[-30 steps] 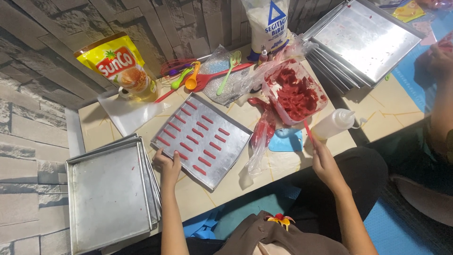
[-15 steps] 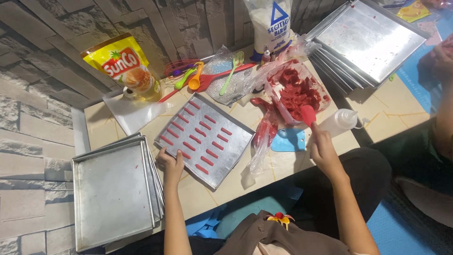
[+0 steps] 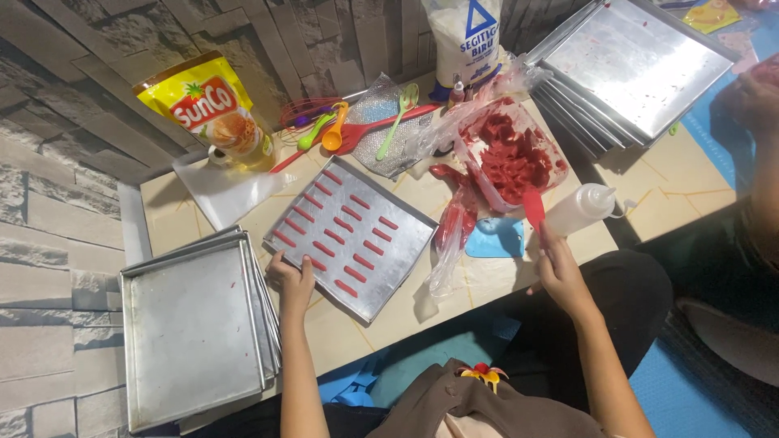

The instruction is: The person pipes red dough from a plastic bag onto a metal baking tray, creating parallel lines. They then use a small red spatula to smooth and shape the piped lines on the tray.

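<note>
A metal baking tray (image 3: 402, 247) lies in the middle of the low table, with several short red dough strips (image 3: 334, 229) piped on it in rows. My left hand (image 3: 294, 280) grips the tray's near left edge. My right hand (image 3: 560, 272) holds a red spatula (image 3: 534, 209) upright, its blade near the rim of a clear bowl (image 3: 553, 146) full of red dough (image 3: 513, 154). A red-smeared plastic piping bag (image 3: 453, 227) lies between the tray and the bowl.
A stack of empty trays (image 3: 191, 332) sits at the left, another stack (image 3: 641, 65) at the back right. A yellow oil pouch (image 3: 215, 109), a flour bag (image 3: 466, 40), coloured spoons (image 3: 324, 134), a white squeeze bottle (image 3: 580, 209) and a blue scraper (image 3: 497, 239) crowd the table. Another person (image 3: 755, 162) sits at the right.
My right hand has lifted the red spatula from low beside the bowl to upright at the bowl's rim. My left hand stays on the tray's edge.
</note>
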